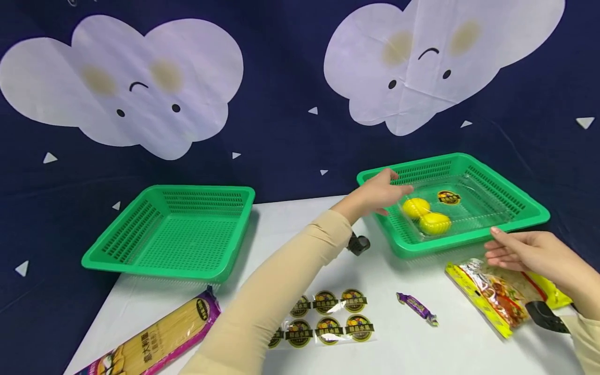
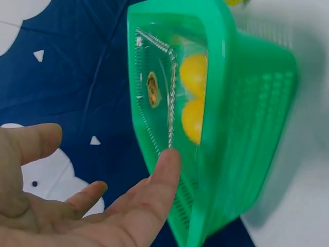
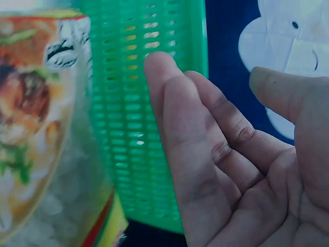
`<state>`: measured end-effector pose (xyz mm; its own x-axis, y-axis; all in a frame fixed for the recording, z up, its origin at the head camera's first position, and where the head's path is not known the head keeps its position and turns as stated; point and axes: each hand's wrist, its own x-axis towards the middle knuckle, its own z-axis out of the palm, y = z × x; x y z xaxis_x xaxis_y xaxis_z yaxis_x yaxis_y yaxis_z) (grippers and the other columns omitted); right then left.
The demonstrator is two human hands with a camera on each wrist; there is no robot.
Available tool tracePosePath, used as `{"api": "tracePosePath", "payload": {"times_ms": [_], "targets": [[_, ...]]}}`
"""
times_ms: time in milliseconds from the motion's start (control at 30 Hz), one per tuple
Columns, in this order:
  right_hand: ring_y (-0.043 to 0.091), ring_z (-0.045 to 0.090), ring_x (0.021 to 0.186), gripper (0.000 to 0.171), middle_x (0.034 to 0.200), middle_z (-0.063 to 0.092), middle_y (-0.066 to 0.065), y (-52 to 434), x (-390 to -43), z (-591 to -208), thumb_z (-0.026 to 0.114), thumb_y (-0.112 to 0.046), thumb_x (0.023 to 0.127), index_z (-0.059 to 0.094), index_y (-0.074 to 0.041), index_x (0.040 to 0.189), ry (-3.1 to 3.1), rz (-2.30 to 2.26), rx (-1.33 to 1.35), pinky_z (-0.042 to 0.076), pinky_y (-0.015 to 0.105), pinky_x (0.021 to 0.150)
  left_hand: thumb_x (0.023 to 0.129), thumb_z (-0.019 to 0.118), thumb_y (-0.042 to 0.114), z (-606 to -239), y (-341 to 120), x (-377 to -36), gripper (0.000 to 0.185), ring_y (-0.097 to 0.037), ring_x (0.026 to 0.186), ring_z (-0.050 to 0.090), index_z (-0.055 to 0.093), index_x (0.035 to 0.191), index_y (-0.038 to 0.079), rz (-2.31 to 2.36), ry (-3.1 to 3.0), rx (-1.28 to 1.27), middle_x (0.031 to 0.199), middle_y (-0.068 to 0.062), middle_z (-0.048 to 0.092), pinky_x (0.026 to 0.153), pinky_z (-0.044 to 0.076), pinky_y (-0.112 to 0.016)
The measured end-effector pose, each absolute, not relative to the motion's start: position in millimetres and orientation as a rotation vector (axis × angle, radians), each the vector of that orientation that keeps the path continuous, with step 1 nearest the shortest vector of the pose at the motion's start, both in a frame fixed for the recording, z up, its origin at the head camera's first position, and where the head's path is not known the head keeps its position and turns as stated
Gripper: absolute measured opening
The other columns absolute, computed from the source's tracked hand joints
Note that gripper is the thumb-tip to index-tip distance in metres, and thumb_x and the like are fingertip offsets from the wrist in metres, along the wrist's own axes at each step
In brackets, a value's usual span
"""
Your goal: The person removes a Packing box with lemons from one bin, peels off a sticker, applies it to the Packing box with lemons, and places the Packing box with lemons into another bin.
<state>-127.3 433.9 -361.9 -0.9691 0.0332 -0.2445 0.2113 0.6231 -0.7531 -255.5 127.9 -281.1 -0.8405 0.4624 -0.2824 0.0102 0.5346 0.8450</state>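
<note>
My left hand (image 1: 385, 190) reaches over the near-left corner of the right green basket (image 1: 469, 242) with its fingers straight. It holds nothing, and in the left wrist view its palm (image 2: 103, 206) is bare. Just beyond its fingertips a clear plastic box (image 1: 461, 208) with two yellow fruits (image 1: 433, 223) lies in that basket. I cannot tell whether the fingers touch the box. My right hand (image 1: 525, 252) hovers flat and relaxed over a yellow food packet (image 1: 499, 294) in front of the basket. The right wrist view shows the right hand's fingers (image 3: 205, 154) straight beside the packet (image 3: 41, 128).
A second green basket (image 1: 173, 232) stands at the left with nothing in it. On the white table lie a pasta packet (image 1: 159, 338), a sheet of round stickers (image 1: 328, 315) and a purple wrapped candy (image 1: 416, 307). A dark cloud-print cloth hangs behind.
</note>
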Motion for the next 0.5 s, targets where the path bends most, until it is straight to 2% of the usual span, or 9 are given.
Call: {"api": "tracePosePath", "payload": {"times_ms": [167, 333, 500], "targets": [[0.006, 0.079, 0.084, 0.068, 0.114, 0.078, 0.026, 423.6, -125.6, -353.6, 0.041, -0.040, 0.117, 0.057, 0.024, 0.135, 2.801, -1.138, 0.098, 0.067, 0.025, 0.073, 0.110, 0.060, 0.046, -278.5, 90.9, -252.7, 0.057, -0.021, 0.126, 0.063, 0.042, 0.159, 0.025, 1.109, 2.490, 0.600, 0.154, -0.003, 0.057, 0.104, 0.059, -0.041], [0.002, 0.077, 0.081, 0.063, 0.110, 0.080, 0.023, 403.7, -120.9, -349.7, 0.048, -0.041, 0.116, 0.063, 0.017, 0.134, 2.910, -1.046, 0.062, 0.066, 0.025, 0.071, 0.111, 0.058, 0.042, -285.3, 49.6, -239.2, 0.056, -0.026, 0.141, 0.059, 0.042, 0.160, 0.019, 1.016, 2.607, 0.774, 0.158, -0.012, 0.055, 0.111, 0.056, -0.045], [-0.005, 0.074, 0.080, 0.050, 0.108, 0.082, 0.017, 382.0, -116.7, -344.7, 0.056, -0.041, 0.113, 0.070, 0.004, 0.131, 3.006, -1.014, -0.015, 0.062, 0.019, 0.069, 0.111, 0.059, 0.038, -294.5, 8.2, -222.0, 0.058, -0.032, 0.145, 0.055, 0.041, 0.161, 0.014, 0.952, 2.712, 0.907, 0.161, -0.014, 0.052, 0.117, 0.052, -0.050]]}}
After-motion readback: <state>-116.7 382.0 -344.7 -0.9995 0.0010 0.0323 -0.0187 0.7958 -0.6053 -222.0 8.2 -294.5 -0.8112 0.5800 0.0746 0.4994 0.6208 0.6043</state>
